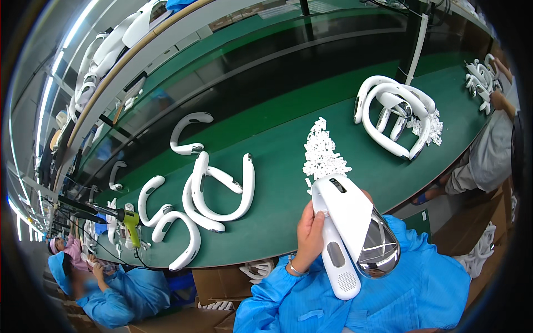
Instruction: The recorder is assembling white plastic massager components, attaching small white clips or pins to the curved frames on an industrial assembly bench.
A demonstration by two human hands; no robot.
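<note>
Hands: our left hand (310,230) grips one white neckband (347,233); right hand hidden behind it; many neckbands (211,194) left of it wait.

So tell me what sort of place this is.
Most likely a factory assembly line. A long green bench carries many identical white U-shaped housings, a pile of small white parts and a yellow-green power tool. The left hand holds one housing, and workers wear blue smocks.

Bright, even overhead strip lights (53,83), glare on the chrome cap (380,250), heavy fisheye bending, dark vignette at rim, soft blur at edges.
</note>
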